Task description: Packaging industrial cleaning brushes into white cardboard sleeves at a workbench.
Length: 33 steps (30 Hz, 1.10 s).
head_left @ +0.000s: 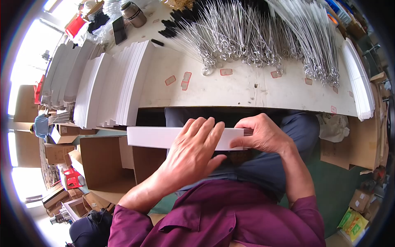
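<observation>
A long, narrow white box (152,138) lies crosswise above my lap, just in front of the table's near edge. My left hand (193,148) rests flat across its middle, fingers stretched out and thumb apart. At the box's right end, my right hand (265,133) is closed, thumb on the near side and fingers on the far side. A few thin dark rods (248,131) show between that end and my right palm; their other ends are hidden. On the table lies a big heap of wire-handled brushes (247,41) with ring ends, some with black bristles.
Stacked white boxes (119,84) fill the table's left side; more flat white boxes (358,82) stand along its right edge. A phone (119,30) and metal jar (133,15) are at the back left. An open carton (108,162) stands below, left of my legs.
</observation>
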Available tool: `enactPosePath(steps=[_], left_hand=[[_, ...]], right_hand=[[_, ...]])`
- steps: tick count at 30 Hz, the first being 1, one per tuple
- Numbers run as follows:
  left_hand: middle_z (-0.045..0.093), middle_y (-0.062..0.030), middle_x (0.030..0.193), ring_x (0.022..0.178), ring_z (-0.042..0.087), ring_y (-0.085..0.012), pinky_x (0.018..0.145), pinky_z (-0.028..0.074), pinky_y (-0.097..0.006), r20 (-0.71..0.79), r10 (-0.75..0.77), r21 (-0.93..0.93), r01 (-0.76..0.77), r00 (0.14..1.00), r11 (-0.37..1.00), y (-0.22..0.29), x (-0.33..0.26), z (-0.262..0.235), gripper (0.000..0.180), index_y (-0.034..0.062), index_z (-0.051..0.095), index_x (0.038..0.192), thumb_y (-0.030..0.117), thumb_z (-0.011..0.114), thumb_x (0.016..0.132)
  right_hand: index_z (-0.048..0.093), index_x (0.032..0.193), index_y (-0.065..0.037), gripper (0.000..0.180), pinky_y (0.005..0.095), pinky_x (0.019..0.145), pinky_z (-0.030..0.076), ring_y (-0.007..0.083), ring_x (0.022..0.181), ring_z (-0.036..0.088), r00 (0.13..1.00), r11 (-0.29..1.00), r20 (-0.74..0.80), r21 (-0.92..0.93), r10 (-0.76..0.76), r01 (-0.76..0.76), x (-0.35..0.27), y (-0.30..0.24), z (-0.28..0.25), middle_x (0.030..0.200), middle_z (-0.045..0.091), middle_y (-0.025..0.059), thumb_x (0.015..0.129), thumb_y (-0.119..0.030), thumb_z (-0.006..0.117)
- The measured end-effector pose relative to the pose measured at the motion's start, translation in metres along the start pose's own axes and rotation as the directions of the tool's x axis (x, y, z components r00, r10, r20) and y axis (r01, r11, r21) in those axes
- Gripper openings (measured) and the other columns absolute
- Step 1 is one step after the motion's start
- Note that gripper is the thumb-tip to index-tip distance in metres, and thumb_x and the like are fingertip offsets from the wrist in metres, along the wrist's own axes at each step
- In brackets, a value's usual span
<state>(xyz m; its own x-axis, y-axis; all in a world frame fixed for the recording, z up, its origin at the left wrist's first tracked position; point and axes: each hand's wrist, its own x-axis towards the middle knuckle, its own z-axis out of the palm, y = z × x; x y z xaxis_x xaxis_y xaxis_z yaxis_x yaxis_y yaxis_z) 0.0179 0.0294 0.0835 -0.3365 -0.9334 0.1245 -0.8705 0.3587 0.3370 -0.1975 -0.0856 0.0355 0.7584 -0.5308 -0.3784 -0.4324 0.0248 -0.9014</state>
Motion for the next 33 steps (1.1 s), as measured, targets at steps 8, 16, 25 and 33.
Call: enactPosePath(steps=[8,16,25,33], left_hand=[[0.067,-0.0148,0.088,0.08,0.071,-0.0366,0.069,0.058,-0.048,0.095,-0.133,-0.117,0.144,0.987,0.983,-0.025,-0.003,0.05,0.057,0.0035,0.059,0.121,0.02,0.084,0.072],[0.071,-0.0185,0.098,0.088,0.072,-0.0378,0.074,0.059,-0.047,0.146,-0.325,-0.15,0.346,0.934,0.926,-0.013,0.008,0.061,0.06,0.0023,0.06,0.121,0.032,0.087,0.077],[0.072,-0.0184,0.1,0.09,0.073,-0.0356,0.076,0.06,-0.047,0.102,-0.378,-0.129,0.389,0.92,0.912,-0.023,-0.002,0.069,0.064,0.0004,0.059,0.122,0.033,0.088,0.076],[0.072,-0.0162,0.096,0.084,0.074,-0.0333,0.07,0.06,-0.045,0.04,-0.374,-0.118,0.377,0.926,0.919,-0.027,-0.013,0.081,0.065,0.0008,0.059,0.123,0.034,0.089,0.076]], right_hand=[[0.075,0.102,0.002,0.032,0.0315,0.073,0.055,0.0108,0.078,0.067,0.895,0.958,-0.36,0.012,-0.262,0.285,0.007,0.022,0.004,0.082,0.075,0.0114,0.097,-0.03,0.076],[0.054,0.141,0.005,0.046,0.0327,0.098,0.051,0.0219,0.115,0.066,0.791,0.92,-0.541,0.077,-0.285,0.384,0.016,0.041,0.051,0.127,0.067,0.0219,0.109,-0.028,0.057],[0.058,0.137,0.007,0.047,0.0425,0.104,0.052,0.0417,0.123,0.064,0.69,0.893,-0.57,-0.227,-0.446,0.39,0.012,0.047,0.056,0.131,0.066,0.027,0.103,-0.025,0.066],[0.062,0.134,0.006,0.043,0.0427,0.103,0.053,0.0404,0.121,0.066,0.694,0.871,-0.526,-0.31,-0.492,0.382,0.012,0.051,0.063,0.13,0.066,0.0268,0.103,-0.023,0.067]])
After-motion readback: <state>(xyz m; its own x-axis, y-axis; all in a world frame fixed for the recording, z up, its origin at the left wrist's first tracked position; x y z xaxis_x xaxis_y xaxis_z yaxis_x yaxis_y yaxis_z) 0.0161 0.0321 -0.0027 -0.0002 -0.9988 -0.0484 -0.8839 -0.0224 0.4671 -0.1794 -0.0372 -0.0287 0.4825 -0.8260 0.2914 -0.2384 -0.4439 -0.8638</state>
